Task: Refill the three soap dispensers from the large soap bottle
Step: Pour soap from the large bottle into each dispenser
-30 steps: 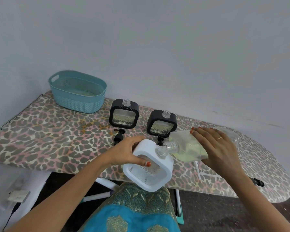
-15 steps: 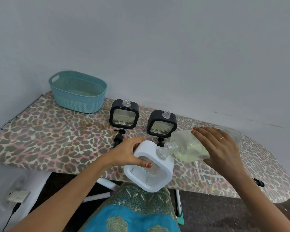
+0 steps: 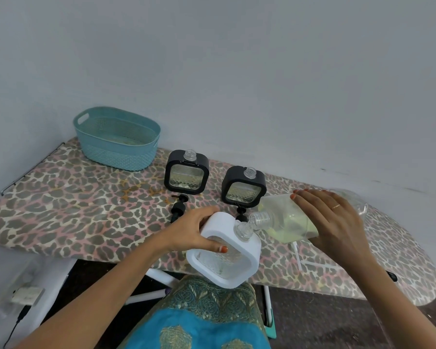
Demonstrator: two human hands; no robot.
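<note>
My left hand (image 3: 198, 233) grips a white square soap dispenser (image 3: 239, 268), tilted over the near edge of the ironing board (image 3: 61, 202). The large clear soap bottle (image 3: 285, 220), holding pale yellow soap, lies almost on its side in my right hand (image 3: 337, 222). Its open mouth rests at the dispenser's clear neck. Two black square dispensers, one on the left (image 3: 186, 174) and one on the right (image 3: 243, 189), stand uncapped at the back. Two black pump heads lie in front of them: one to the left (image 3: 178, 207), the other (image 3: 241, 213) partly hidden.
A teal plastic basket (image 3: 116, 138) stands at the board's back left, against the grey wall. A white pump tube (image 3: 297, 255) lies on the board under the bottle. My blue and gold clothing (image 3: 207, 321) fills the foreground. A plug and cable (image 3: 25, 298) sit at the lower left.
The bottle's mouth has lifted and shifted slightly right, and now sits just above the dispenser's neck. My right hand tipped the bottle a little. My left hand kept the dispenser nearly still.
</note>
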